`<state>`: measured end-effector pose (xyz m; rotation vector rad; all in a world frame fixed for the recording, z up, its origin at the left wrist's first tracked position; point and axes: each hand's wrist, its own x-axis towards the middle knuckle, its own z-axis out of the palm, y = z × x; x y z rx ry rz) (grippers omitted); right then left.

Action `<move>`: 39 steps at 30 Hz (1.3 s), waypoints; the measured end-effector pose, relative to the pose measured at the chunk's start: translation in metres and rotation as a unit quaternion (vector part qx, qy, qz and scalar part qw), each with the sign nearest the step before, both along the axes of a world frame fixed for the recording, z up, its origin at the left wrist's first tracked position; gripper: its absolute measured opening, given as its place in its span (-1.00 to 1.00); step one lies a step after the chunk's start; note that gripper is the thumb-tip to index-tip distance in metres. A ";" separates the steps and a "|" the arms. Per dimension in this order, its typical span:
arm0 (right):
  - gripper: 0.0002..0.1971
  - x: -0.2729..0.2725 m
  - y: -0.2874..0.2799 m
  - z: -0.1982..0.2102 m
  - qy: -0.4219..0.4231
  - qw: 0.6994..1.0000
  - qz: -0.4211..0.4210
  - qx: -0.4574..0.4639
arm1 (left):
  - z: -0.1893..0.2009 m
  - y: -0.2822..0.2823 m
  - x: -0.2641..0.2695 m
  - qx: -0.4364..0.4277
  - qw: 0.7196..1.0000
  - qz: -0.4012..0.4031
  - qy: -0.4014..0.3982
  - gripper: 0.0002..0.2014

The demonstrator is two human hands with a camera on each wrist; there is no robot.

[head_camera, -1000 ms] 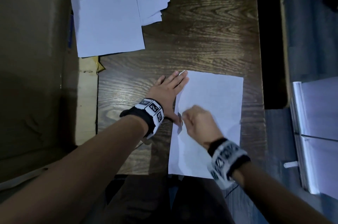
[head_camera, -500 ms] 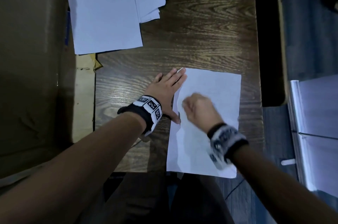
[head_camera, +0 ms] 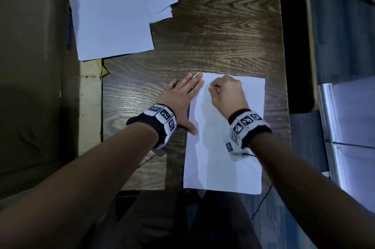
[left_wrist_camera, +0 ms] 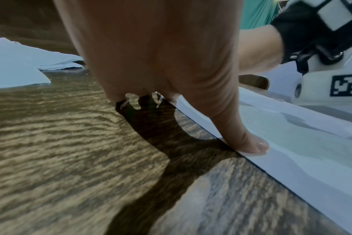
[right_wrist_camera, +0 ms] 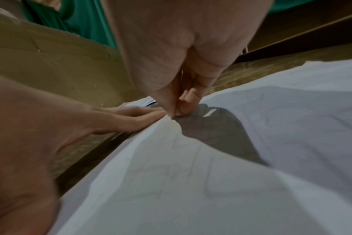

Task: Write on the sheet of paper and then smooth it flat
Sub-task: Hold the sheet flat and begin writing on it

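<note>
Paper (head_camera: pixel 227 147), thin, limp and creased, is shown on the table (head_camera: pixel 223 25), pinned at its left edge by the flat left hand (head_camera: pixel 180 100); the right hand (head_camera: pixel 227 94) is clenched near its top, contents unclear.

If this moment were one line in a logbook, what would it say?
left hand: flat, pinning sheet edge | right hand: curled near top edge, pen not visible | sheet: wrinkled

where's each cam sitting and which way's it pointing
Head: above, facing down at the wooden table; both forearms show.
Left wrist: under the left hand, looking along its flat fingers holding the sheet of paper.
Right wrist: under the right hand, looking at its curled fingers on the sheet.
All three share the sheet.
</note>
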<state>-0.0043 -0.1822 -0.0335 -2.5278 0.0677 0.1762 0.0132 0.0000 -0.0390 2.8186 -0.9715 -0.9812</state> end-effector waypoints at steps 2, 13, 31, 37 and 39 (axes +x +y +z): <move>-0.85 -0.028 0.004 0.001 0.015 1.000 0.020 0.005 | 0.000 0.000 0.000 0.002 1.000 -0.001 -0.002 0.56; -0.85 -0.020 0.005 0.000 0.021 0.999 0.033 0.009 | 0.001 -0.002 -0.002 0.006 1.000 0.002 0.000 0.54; -0.93 -0.025 -0.040 0.001 0.039 0.998 0.021 0.042 | 0.020 -0.015 0.009 0.062 0.997 0.045 -0.019 0.50; -0.84 -0.043 -0.058 0.003 0.045 0.998 0.025 0.048 | 0.026 -0.012 0.028 -0.040 0.999 0.016 0.016 0.09; -0.87 -0.047 -0.058 0.006 0.060 0.996 0.005 0.065 | 0.020 -0.010 0.021 -0.061 0.997 -0.008 0.049 -0.02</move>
